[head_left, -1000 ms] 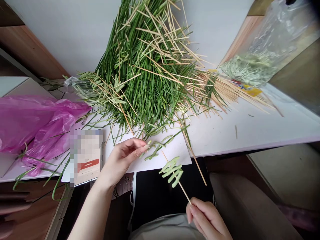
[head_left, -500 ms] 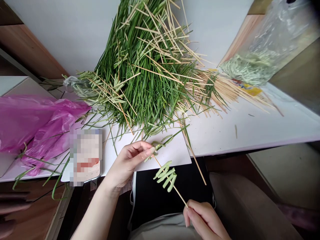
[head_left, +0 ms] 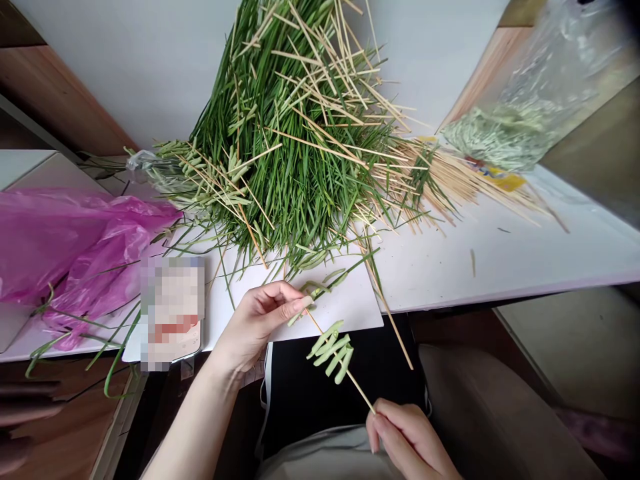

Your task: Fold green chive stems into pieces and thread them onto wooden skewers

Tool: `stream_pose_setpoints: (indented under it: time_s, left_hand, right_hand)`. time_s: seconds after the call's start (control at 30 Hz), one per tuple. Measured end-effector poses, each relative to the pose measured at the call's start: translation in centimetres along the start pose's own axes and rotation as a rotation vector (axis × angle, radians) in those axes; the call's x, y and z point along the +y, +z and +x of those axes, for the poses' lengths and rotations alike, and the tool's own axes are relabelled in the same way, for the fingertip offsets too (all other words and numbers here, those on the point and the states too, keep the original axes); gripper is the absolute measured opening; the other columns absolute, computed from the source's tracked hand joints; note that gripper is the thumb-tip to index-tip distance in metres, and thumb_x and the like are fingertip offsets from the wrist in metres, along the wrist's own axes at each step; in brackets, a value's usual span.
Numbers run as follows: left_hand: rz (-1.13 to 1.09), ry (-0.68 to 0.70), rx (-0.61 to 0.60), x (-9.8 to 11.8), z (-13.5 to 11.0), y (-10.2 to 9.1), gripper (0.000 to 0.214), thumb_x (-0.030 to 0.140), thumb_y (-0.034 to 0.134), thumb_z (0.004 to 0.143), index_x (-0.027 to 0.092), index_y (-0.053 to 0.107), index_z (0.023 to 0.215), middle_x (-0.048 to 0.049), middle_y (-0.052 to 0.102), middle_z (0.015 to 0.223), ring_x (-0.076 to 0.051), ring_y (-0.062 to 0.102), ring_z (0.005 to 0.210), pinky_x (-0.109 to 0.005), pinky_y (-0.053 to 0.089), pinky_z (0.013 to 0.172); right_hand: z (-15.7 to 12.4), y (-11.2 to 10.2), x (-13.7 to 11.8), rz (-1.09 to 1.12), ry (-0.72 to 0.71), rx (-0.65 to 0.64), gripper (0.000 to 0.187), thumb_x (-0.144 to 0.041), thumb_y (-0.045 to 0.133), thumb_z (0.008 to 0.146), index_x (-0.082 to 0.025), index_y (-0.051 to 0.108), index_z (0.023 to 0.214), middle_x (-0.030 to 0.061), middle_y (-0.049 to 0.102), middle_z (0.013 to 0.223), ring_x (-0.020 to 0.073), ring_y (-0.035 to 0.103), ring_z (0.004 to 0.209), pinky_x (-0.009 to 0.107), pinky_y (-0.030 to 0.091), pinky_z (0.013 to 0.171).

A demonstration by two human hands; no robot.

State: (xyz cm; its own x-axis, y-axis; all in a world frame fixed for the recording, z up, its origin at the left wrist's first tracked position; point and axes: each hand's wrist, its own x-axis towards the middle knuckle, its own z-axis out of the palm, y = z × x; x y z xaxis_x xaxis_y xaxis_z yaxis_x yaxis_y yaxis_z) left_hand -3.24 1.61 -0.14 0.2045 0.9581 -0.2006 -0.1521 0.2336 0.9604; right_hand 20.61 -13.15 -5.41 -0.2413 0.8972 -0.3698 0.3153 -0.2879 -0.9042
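White tabletop (head_left: pixel 480 260) runs across the view, with a pale wall behind it and wooden shelving at both sides. The right hand (head_left: pixel 407 440) closes narrowly around the lower end of a thin bamboo skewer (head_left: pixel 361 383), which slants up toward the left hand. Threaded on the skewer is a row of short green stem pieces (head_left: pixel 330 350), set side by side like rungs (the plant is hard to tell from here). The left hand (head_left: pixel 260 327) is curled in a tight pinch, its fingertips (head_left: pixel 300 303) on a loose green stem piece (head_left: pixel 299 315) just beside the skewer's upper tip. Beneath the left hand lies a white paper sheet (head_left: pixel 353 307), with more green bits scattered along its far edge. Beyond it rises a big heap of long green leaves (head_left: pixel 285 133) crossed by loose skewers, and a bundle of bare skewers (head_left: pixel 467 183) fans out to the right. Farther right, a clear plastic bag (head_left: pixel 505 130) holds pale green pieces. To the left are a crumpled pink plastic bag (head_left: pixel 75 247) and a phone (head_left: pixel 173 310) with a blurred screen
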Motion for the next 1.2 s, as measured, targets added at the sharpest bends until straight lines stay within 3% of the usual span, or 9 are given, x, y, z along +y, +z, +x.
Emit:
stream_pose_setpoints:
  time_s: [0.4,0.63,0.77,0.93,1.2]
  left_hand:
    - [-0.037,-0.063,0.007,-0.2,0.2,0.5,0.030,0.038,0.094,0.068,0.015,0.076,0.068,0.0004,0.066,0.066,-0.011,0.053,0.064,-0.023,0.043,0.065]
    - [-0.017,-0.091,0.021,0.0,-0.2,0.8,0.033,0.043,0.095,0.066,0.015,0.076,0.070,-0.0014,0.067,0.067,-0.012,0.053,0.064,-0.025,0.043,0.064]
    - [-0.007,-0.085,0.022,-0.1,-0.3,0.6,0.032,0.043,0.094,0.067,0.016,0.076,0.072,-0.0016,0.068,0.069,-0.012,0.053,0.066,-0.025,0.041,0.064]
    - [0.018,-0.070,0.003,0.1,-0.5,0.4,0.029,0.040,0.092,0.070,0.016,0.075,0.070,0.0006,0.064,0.067,-0.011,0.050,0.065,-0.024,0.039,0.065]
    - [0.049,-0.051,0.000,0.3,-0.6,0.4,0.028,0.039,0.091,0.072,0.016,0.076,0.070,0.0011,0.063,0.067,-0.011,0.047,0.065,-0.025,0.038,0.065]
  right_hand:
    - [0.0,-0.1,0.1,0.007,-0.002,0.016,0.062,-0.072,0.036,0.104,-0.024,0.055,0.069,-0.0019,0.055,0.068,0.0183,0.048,0.067,0.030,0.038,0.070]
    - [0.0,0.5,1.4,-0.021,-0.093,0.025,0.062,-0.069,0.035,0.105,-0.024,0.056,0.067,-0.0009,0.056,0.065,0.0154,0.041,0.055,0.028,0.035,0.054]
    - [0.1,0.6,1.5,-0.015,-0.165,0.030,0.060,-0.065,0.034,0.107,-0.024,0.056,0.069,-0.0024,0.055,0.063,0.0133,0.038,0.050,0.027,0.034,0.053]
    - [0.2,0.6,1.2,-0.057,-0.230,0.055,0.054,-0.056,0.036,0.110,-0.024,0.056,0.071,-0.0028,0.055,0.062,0.0140,0.046,0.053,0.026,0.036,0.057]
    - [0.4,1.0,0.6,-0.147,-0.278,0.122,0.044,-0.038,0.037,0.110,-0.024,0.033,0.069,-0.0031,0.039,0.061,0.0145,0.039,0.053,0.030,0.030,0.056]
